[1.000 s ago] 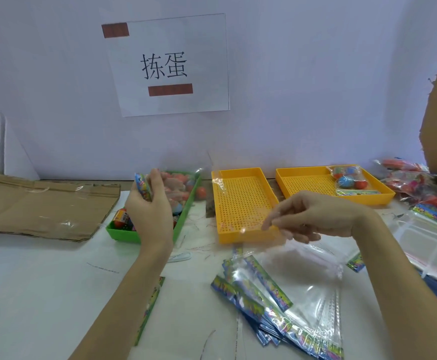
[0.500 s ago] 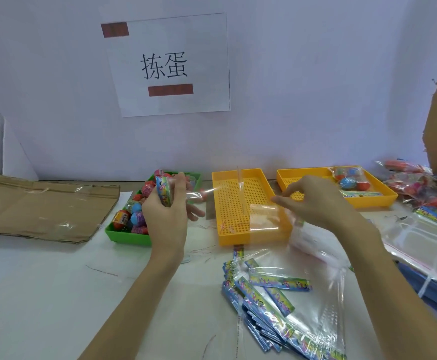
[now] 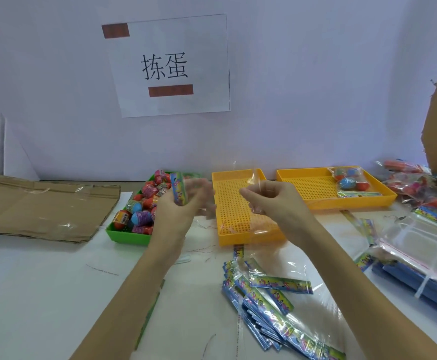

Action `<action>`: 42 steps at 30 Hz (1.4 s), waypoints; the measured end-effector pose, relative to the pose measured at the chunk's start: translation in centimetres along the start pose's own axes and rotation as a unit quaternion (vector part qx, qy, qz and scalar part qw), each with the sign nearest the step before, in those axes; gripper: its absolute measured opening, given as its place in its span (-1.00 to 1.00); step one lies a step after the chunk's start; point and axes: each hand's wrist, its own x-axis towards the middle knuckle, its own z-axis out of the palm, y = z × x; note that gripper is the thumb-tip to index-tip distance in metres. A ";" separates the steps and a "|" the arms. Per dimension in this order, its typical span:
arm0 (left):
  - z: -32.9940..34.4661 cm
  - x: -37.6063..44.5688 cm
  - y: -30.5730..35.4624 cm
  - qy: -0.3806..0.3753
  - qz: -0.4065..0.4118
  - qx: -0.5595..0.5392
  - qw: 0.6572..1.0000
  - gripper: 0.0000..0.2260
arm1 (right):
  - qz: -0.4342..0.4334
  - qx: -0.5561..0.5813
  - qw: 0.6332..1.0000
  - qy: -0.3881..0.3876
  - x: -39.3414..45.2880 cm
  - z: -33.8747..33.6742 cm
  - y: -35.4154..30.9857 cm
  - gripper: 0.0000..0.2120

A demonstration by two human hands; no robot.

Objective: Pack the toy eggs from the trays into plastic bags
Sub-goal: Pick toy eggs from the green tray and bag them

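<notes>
Since the earlier frame, both hands have been drawn together above the counter (image 3: 43, 294). A clear plastic bag (image 3: 240, 203) is pinched between left hand (image 3: 179, 206) and right hand (image 3: 271, 201), its printed header gripped by the left. Many toy eggs (image 3: 144, 201) remain in the green tray (image 3: 127, 236); one filled bag (image 3: 349, 178) lies in the far yellow tray (image 3: 316, 201). Packing is judged barely begun.

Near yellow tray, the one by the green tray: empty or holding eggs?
Empty. The near yellow tray shows only its bare perforated floor; the loose eggs sit in the green tray beside it.
</notes>
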 end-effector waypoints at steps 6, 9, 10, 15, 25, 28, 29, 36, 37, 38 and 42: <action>-0.5 0.0 -0.4 -0.001 -0.007 0.031 1.000 -0.88 | 0.019 0.043 0.999 -0.007 0.2 -1.3 -0.3 -0.83; -0.4 0.1 -0.5 0.025 -0.026 0.029 0.999 -0.72 | 0.037 0.096 0.994 -0.047 0.2 -1.3 -0.5 -0.84; -0.3 0.1 -0.5 0.023 -0.029 0.032 0.999 -0.71 | 0.044 0.113 0.990 -0.067 0.2 -1.3 -0.5 -0.81; -0.5 -0.1 -0.6 -0.014 -0.007 0.050 0.999 -0.83 | 0.068 0.127 0.978 -0.151 0.4 -1.8 -1.0 -0.57; -0.2 -0.3 -0.6 -0.061 0.042 0.117 0.990 -0.94 | 0.057 0.116 0.980 -0.154 0.1 -2.1 -1.0 -0.69; 0.0 -0.6 -0.5 -0.050 0.049 0.141 0.988 -0.85 | 0.089 0.139 0.963 -0.212 0.0 -1.8 -1.1 -0.55; 0.1 -0.6 -0.5 -0.051 0.047 0.142 0.987 -0.81 | 0.101 0.143 0.958 -0.225 0.0 -1.6 -1.1 -0.48; 0.5 -1.0 0.2 -0.109 0.007 0.125 0.986 -0.68 | 0.037 0.029 0.988 -0.147 0.0 -1.4 -0.3 -0.78; 0.5 -1.1 0.2 -0.117 0.005 0.121 0.986 -0.69 | 0.014 0.016 0.991 -0.131 0.0 -1.5 -0.2 -0.78; 0.6 -1.0 0.1 -0.118 0.008 0.120 0.986 -0.71 | -0.010 0.000 0.992 -0.122 0.2 -1.7 -0.2 -0.76; 0.4 -0.7 -0.3 -0.083 0.036 0.099 0.991 -0.85 | -0.050 0.012 0.983 -0.175 0.5 -2.3 -0.5 -0.63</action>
